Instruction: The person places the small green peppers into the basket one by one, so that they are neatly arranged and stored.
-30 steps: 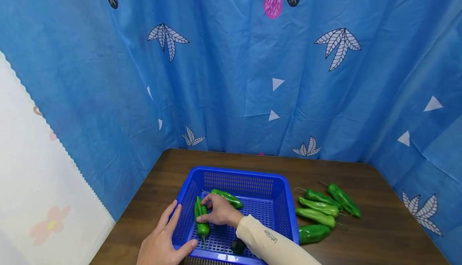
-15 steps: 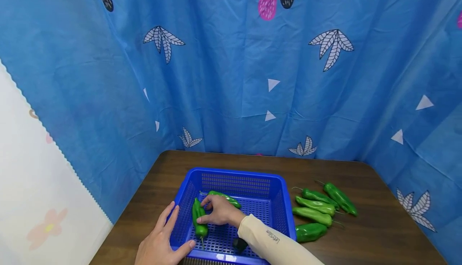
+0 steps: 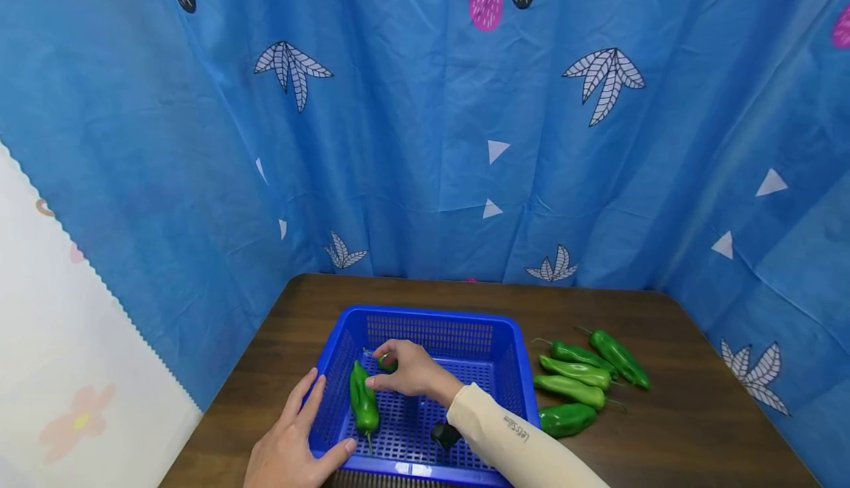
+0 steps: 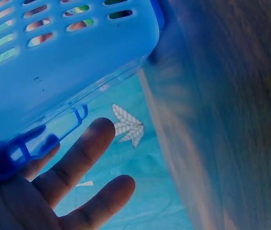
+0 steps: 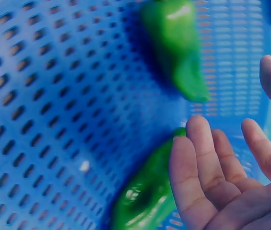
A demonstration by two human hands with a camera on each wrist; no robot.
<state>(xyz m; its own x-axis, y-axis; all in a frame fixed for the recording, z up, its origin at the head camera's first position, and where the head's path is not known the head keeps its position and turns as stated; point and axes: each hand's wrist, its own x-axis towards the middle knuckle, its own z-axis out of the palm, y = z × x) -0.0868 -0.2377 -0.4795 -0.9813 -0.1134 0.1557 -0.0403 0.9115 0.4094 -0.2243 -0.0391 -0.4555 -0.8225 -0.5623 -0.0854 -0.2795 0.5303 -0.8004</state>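
In the head view, a blue plastic basket [image 3: 434,314] sits on the table. Inside, along its left side, lies a green pepper [image 3: 364,402], its stem toward me. A second green pepper [image 3: 388,362] lies farther back, mostly covered by my right hand. That hand [image 3: 412,370] hovers over the basket; its fingers are extended and hold nothing in the right wrist view, near the two peppers. My left hand [image 3: 289,436] is at the basket's near left corner with fingers spread. In the left wrist view, its fingers [image 4: 85,155] lie beside the blue wall, not curled round it.
Several green peppers [image 3: 569,392] lie on the dark wooden table [image 3: 690,429] right of the basket. A small black object [image 3: 445,435] shows below my right forearm. A blue patterned curtain [image 3: 425,141] hangs behind the table, with white cloth [image 3: 80,370] at left.
My right hand has let go of the left pepper and moved up and slightly right of it. The left hand stays at the basket corner. The head view has shifted slightly.
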